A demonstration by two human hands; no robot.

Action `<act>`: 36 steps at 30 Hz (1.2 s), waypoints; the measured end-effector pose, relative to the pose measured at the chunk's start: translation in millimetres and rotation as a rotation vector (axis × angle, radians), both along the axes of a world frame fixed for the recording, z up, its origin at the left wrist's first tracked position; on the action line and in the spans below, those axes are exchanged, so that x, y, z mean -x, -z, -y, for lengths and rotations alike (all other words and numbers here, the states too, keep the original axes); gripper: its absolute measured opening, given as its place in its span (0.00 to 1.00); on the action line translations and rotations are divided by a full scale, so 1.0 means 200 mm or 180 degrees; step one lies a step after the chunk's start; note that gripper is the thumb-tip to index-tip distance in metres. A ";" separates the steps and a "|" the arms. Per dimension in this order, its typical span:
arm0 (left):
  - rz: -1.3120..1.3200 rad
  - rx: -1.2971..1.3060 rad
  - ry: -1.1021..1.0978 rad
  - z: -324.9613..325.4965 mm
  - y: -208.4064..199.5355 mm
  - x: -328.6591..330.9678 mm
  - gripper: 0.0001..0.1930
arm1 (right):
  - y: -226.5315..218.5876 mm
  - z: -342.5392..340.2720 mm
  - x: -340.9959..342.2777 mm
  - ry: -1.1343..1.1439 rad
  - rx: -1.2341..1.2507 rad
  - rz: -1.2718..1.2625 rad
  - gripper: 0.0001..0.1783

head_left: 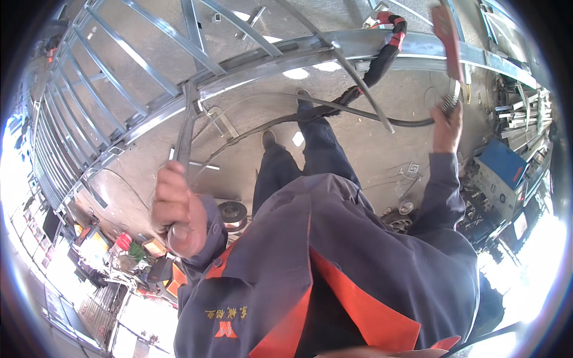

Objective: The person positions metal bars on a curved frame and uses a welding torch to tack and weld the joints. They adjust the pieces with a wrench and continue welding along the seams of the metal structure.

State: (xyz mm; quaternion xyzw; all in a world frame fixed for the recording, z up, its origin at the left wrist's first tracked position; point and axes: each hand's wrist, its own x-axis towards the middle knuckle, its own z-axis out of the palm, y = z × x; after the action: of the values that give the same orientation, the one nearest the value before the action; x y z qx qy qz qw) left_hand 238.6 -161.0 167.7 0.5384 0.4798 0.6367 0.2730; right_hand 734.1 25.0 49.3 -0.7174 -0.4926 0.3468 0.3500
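My left hand (177, 209) is wrapped round a long grey metal tool that looks like a hammer (185, 134). Its rounded butt sticks out below the fist, and its far end lies over the near edge of a steel frame (262, 71). On the right, my right hand (447, 124) closes round the lower end of a red tool with a coil spring (448, 45), raised upright and blurred. A black cable (394, 121) runs up to this hand; whether it joins the tool I cannot tell. Both hands are apart.
A wrapped cable with a red-and-black end (391, 45) lies over the frame's beam. A thin metal bar (358, 77) slants across it. Ladder-like steel rungs (101, 77) stretch left. A blue-topped machine (502, 164) and metal offcuts (525, 116) lie right. A wire spool (233, 215) sits near my legs.
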 end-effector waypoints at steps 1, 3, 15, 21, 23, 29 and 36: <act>0.0006 -0.0048 0.0009 -0.01 0.00 0.00 0.17 | 0.00 0.12 -0.06 0.0068 -0.0161 -0.0243 0.21; 0.0040 -0.0167 0.0116 -0.02 0.01 0.00 0.17 | 0.00 0.36 -0.13 0.0356 -0.0261 -0.0502 0.22; 0.0155 -0.0443 -0.0123 -0.01 0.07 -0.03 0.16 | -0.04 1.77 0.14 0.1633 -0.0733 -0.2072 0.26; 0.0190 -0.0767 -0.0290 -0.05 0.10 -0.05 0.15 | -0.05 1.82 0.34 0.0808 -0.0368 -0.2585 0.46; -0.0073 -0.0820 -0.0242 -0.05 0.10 -0.04 0.15 | -0.01 1.74 0.31 0.1018 0.0019 -0.2926 0.48; -0.0192 -0.0832 -0.0047 -0.03 0.12 0.05 0.13 | 0.13 1.68 0.50 0.0529 -0.0164 -0.2743 0.52; 0.0039 -0.0731 0.0256 -0.04 0.11 0.09 0.15 | 0.14 1.36 0.54 0.0180 0.0961 -0.2691 0.45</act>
State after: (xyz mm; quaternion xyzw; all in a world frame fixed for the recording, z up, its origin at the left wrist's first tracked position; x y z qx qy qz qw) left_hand 220.1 -152.6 146.6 0.5811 0.3801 0.6792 0.2378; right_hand 625.9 -246.3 20.4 -0.5688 -0.2304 0.6678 0.4213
